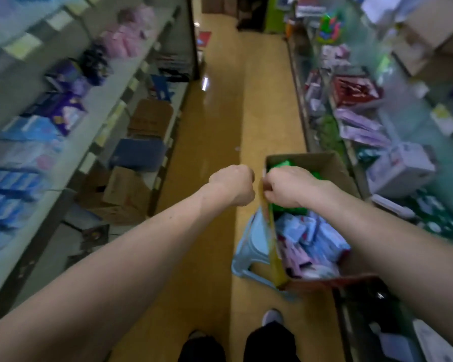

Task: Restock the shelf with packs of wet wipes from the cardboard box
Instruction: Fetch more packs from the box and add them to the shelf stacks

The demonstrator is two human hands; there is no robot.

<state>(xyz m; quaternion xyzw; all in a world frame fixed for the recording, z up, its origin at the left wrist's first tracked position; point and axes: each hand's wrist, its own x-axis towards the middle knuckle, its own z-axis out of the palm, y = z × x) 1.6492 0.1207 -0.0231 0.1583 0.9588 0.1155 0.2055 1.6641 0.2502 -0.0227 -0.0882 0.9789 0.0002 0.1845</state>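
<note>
An open cardboard box point(332, 165) stands in the aisle on a light blue plastic stool point(249, 246). Inside lie green packs point(280, 164) at the far end and blue and pink wet wipe packs point(317, 239) at the near end. My right hand point(285, 189) pinches the box's left wall near its top edge. My left hand point(232, 184) is a closed fist just left of the box, with nothing visible in it. The shelf point(71, 142) on the left holds blue, purple and pink packs.
The yellow floor point(209, 131) of the aisle runs ahead between two shelf units. Cardboard boxes point(126, 194) and a blue crate point(139, 155) sit on the low left shelf. The right shelves point(377, 121) are full of mixed goods. My shoes point(272, 317) show at the bottom.
</note>
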